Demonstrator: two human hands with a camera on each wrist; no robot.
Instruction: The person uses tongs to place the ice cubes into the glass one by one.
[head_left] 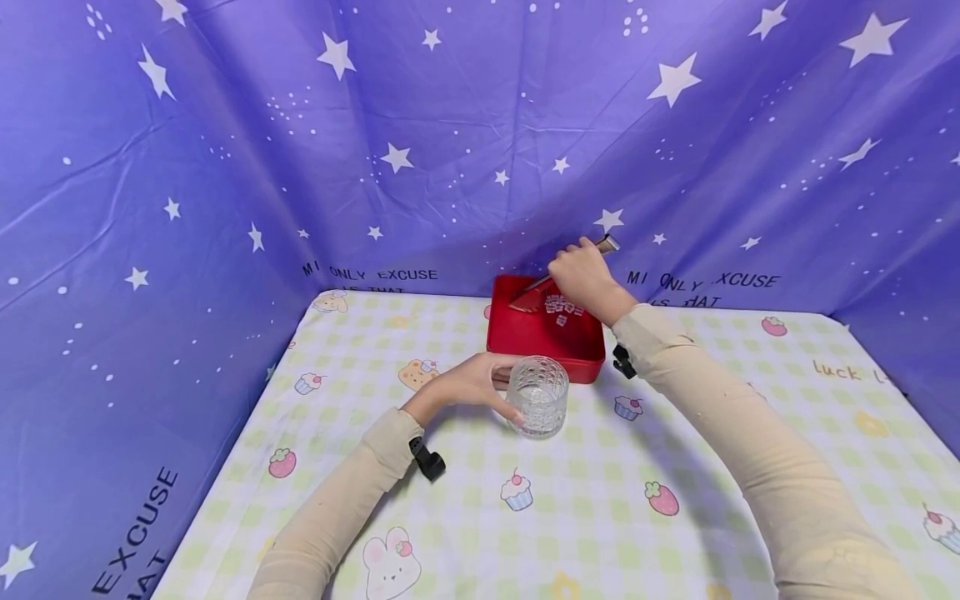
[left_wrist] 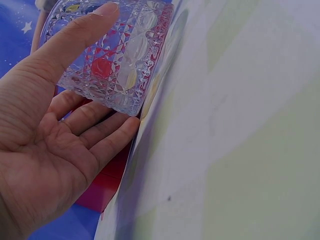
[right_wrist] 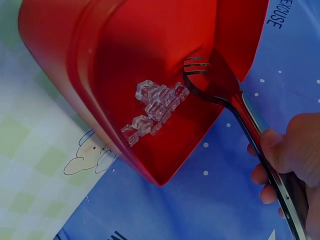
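Note:
My left hand holds a clear, patterned drinking glass upright on the table. The thumb lies along the near side of the glass, and the other fingers reach around the far side. My right hand grips a pair of metal tongs by the handle. The tongs' slotted, fork-like end dips into a red box, beside a cluster of clear, ice-like cubes on its floor. No cube shows between the tips of the tongs. The glass stands just in front of the box.
A checked tablecloth with printed cupcakes and strawberries covers the table. Behind the box, a purple star-patterned curtain hangs close to the table's back edge. Each wrist wears a black strap mount.

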